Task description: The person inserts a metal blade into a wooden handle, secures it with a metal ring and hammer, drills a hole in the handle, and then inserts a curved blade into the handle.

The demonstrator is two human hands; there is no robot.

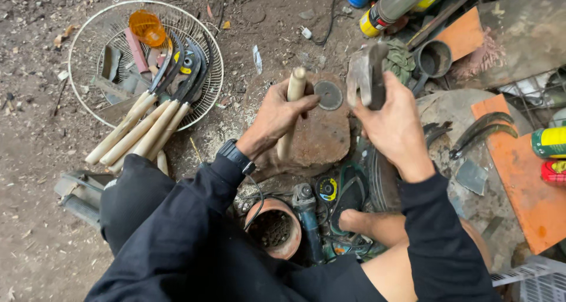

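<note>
Standing upright on a worn wooden block, a pale wooden handle is wrapped tightly by the left hand, its forearm reaching forward from a black sleeve with a wristwatch. The right hand, raised beside it, is closed around a metal hammer, head uppermost. Farther left, a wire fan guard holds sickles with similar handles.

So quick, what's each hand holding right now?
Left hand: closed around a pale wooden handle.
Right hand: closed around a hammer.
</note>
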